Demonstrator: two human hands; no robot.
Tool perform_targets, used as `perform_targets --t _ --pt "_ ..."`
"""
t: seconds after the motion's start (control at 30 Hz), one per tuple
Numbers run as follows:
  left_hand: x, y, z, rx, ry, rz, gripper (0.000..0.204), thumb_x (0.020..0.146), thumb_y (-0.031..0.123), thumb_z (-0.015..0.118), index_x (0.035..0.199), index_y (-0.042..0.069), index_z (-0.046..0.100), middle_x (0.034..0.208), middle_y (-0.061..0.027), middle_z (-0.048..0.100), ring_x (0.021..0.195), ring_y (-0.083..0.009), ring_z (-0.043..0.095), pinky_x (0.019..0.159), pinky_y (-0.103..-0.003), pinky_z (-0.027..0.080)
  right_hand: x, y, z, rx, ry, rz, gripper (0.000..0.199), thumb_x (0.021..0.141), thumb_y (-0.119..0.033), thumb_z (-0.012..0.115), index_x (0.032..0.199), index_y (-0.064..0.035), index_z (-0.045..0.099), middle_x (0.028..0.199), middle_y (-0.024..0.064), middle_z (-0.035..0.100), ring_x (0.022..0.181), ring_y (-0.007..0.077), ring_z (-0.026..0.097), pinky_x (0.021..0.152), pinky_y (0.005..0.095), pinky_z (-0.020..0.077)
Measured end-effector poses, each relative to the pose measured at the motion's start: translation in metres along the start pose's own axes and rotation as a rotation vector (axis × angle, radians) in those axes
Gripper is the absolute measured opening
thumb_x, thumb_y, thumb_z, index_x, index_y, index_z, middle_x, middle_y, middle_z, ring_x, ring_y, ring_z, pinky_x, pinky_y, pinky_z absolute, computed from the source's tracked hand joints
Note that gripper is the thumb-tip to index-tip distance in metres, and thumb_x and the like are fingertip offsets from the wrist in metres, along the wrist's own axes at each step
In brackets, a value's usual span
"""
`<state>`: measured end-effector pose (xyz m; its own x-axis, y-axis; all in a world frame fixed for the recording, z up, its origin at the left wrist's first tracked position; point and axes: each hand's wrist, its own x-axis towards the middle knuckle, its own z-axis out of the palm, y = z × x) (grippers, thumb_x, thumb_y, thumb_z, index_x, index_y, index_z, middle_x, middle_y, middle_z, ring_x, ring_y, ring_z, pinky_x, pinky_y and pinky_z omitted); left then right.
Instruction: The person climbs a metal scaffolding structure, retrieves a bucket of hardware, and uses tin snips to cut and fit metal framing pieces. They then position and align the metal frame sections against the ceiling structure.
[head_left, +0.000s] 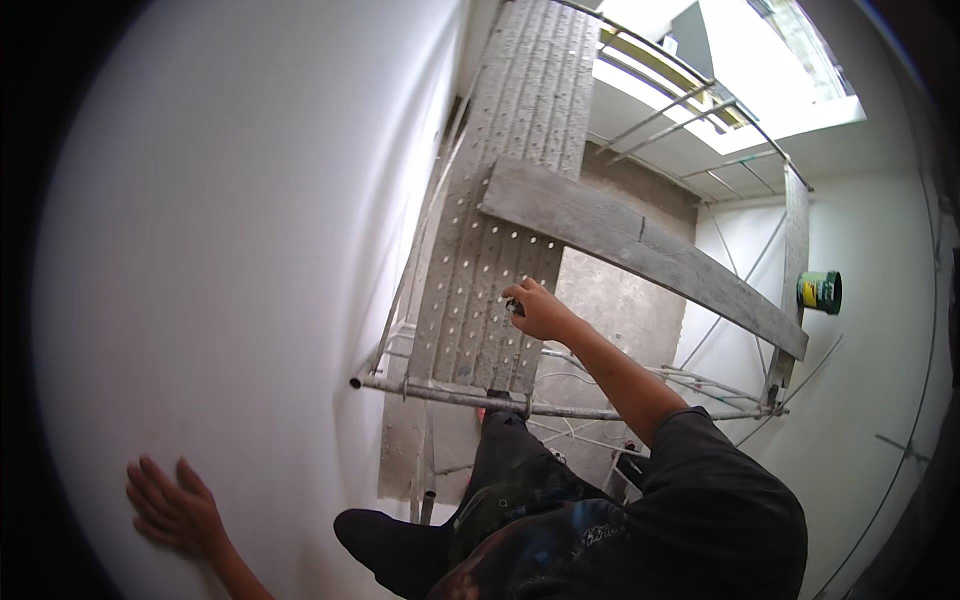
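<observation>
My left hand (175, 508) lies flat against the white wall (230, 270) with its fingers stretched out. Above the perforated metal scaffold deck (465, 290), my right hand (542, 313) is closed round a small dark object (514, 306) whose kind I cannot make out. Just beyond that hand, a wooden board (640, 236) lies across the deck and reaches to the right side of the scaffold. One of my dark-clothed legs (500, 455) is at the deck's near end, by a horizontal scaffold pipe (460, 397).
A green bucket (820, 292) is at the scaffold's right side, by a narrow plank (796, 225). Between the planks the concrete floor (625, 310) shows far below. Guard rails (665, 120) run at the far end, under a bright opening (765, 70). Thin braces cross at right.
</observation>
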<state>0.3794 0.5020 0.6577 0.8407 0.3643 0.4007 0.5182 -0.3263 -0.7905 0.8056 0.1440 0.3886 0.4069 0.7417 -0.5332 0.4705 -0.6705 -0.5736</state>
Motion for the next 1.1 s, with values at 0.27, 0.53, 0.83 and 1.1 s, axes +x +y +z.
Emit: perform_targets --t 0.27,0.53,0.83,1.1 --pt "0.011 -0.001 -0.009 0.14 0.069 0.138 0.058 0.098 0.05 0.049 0.137 0.007 0.049 0.136 -0.0072 0.057 0.125 -0.0194 0.054 0.109 -0.041 0.032 -0.005 0.09 -0.025 0.401 0.14 0.111 0.055 0.076 -0.022 0.076 0.124 -0.0054 0.058 0.12 0.0185 0.058 0.109 0.0334 0.059 0.096 0.0387 0.0468" --pt "0.036 0.04 -0.018 -0.166 0.051 0.042 0.066 0.09 0.055 0.053 0.135 0.008 0.049 0.139 -0.0128 0.052 0.133 -0.0358 0.043 0.114 -0.056 0.018 0.068 0.17 -0.119 0.325 0.167 0.328 0.06 0.071 -0.029 0.082 0.119 -0.0006 0.06 0.111 0.0193 0.067 0.101 0.0319 0.064 0.089 0.0403 0.0494" --pt "0.148 0.086 -0.018 -0.334 -0.281 0.68 0.048 0.092 0.037 0.055 0.132 0.011 0.053 0.148 -0.0094 0.045 0.138 -0.0285 0.04 0.112 -0.053 0.026 -0.039 0.244 -0.465 -0.304 0.521 0.721 0.031 0.08 -0.023 0.064 0.104 -0.0025 0.066 0.096 0.0189 0.07 0.09 0.0352 0.068 0.075 0.0423 0.0552" --pt "0.147 0.085 -0.03 -0.427 -0.433 0.674 0.04 0.09 0.033 0.054 0.126 0.014 0.059 0.148 -0.0082 0.045 0.139 -0.0281 0.038 0.113 -0.054 0.024 -0.196 0.173 -0.294 0.222 0.521 0.85 0.052 0.079 -0.025 0.07 0.122 0.0012 0.056 0.114 0.023 0.064 0.106 0.0346 0.062 0.092 0.0398 0.0482"
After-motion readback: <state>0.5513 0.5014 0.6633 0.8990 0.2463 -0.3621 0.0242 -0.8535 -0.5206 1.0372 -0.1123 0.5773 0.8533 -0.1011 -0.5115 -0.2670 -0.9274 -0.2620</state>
